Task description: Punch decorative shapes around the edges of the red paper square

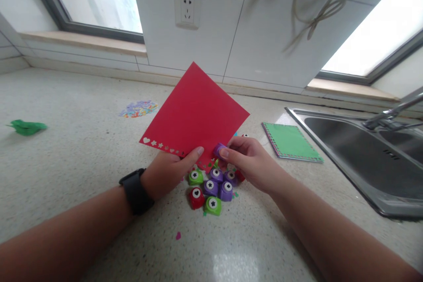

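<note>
My left hand [172, 169] pinches a red sheet of paper [197, 110] near its lower edge, the thumb on top. The sheet is held up at a slant, and a row of small heart, flower and star holes runs along its lower left edge. In my right hand [251, 158] is a purple craft punch [219, 150], gripped between thumb and fingers at the sheet's lower right edge. Below the paper several more punches stand together on the counter: purple ones [210, 187], green ones [212, 205] and a red one [196, 198]. The fingers under the sheet are hidden.
A pile of paper confetti [139, 109] lies at the back left, and a crumpled green piece [28, 127] farther left. Right of my hand is a stack of punched sheets, green on top [291, 141], beside the steel sink [350, 154]. A pink paper bit [178, 235] lies in front.
</note>
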Tool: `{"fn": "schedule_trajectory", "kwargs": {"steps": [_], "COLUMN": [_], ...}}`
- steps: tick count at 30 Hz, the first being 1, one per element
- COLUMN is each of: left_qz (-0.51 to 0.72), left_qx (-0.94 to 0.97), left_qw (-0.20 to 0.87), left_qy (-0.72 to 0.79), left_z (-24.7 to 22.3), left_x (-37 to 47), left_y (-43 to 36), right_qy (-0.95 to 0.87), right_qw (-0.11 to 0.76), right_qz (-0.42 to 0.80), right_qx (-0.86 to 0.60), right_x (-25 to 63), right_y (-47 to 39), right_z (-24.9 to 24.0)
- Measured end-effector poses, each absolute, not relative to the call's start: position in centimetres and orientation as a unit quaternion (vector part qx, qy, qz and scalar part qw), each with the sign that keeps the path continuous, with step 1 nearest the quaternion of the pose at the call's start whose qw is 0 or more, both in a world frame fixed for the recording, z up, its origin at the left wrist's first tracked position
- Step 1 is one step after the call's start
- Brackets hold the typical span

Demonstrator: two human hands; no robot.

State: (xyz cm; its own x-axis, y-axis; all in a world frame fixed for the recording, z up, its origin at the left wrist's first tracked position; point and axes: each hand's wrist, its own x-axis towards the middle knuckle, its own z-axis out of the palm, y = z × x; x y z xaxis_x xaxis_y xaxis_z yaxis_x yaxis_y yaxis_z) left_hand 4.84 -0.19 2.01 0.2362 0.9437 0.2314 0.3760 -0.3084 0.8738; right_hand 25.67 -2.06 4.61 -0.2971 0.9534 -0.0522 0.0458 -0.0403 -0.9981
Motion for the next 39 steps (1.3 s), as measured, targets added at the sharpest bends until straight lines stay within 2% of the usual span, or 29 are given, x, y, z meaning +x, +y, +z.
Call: {"fn": "schedule_trajectory", "kwargs": {"steps": [33,39], "left_qz": [0.415,0.393], "left_qx": [0.686,0.655], "left_qw": [0.373,0.391], "left_qy": [0.467,0.513], "left_z": [1.9,1.7], "left_x": [4.8,4.6], "left_y": [-0.1,0.1], "right_qy": [-0.551,-0.533], "right_qw": [0.405,0.452], "right_qz": [0.589,0.573], "right_qx": [-0.43,-0.428], "right_x": [25.8,27.0], "right_y": [-1.9,-1.4], "right_z": [4.3,4.0]}}
